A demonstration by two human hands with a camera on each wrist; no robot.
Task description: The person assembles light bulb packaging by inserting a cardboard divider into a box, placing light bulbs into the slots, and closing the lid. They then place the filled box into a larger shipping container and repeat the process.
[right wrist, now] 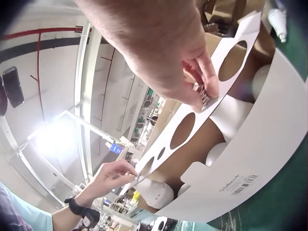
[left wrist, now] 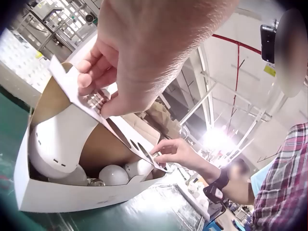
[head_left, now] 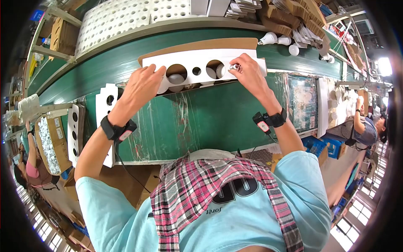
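A long white cardboard box [right wrist: 269, 144] with light bulbs inside lies on the green bench. Its white panel with round holes [head_left: 196, 59] lies between my hands. At the panel's left end my left hand [head_left: 140, 86] pinches the ribbed metal screw base [left wrist: 97, 99] of a bulb, whose white body [left wrist: 55, 144] hangs inside the box. My right hand [head_left: 249, 74] pinches another metal screw base [head_left: 235, 67] at the right end, with that bulb's white body [right wrist: 232, 115] below the panel. Between them, more white bulbs [left wrist: 114, 175] show inside.
Loose bulbs [head_left: 268, 38] lie on the bench at the back right. White punched cards [head_left: 105, 101] stand at the left. Behind are a white tray with holes [head_left: 115, 25] and stacked brown cardboard [head_left: 285, 19]. Another person [head_left: 365, 126] sits at the right.
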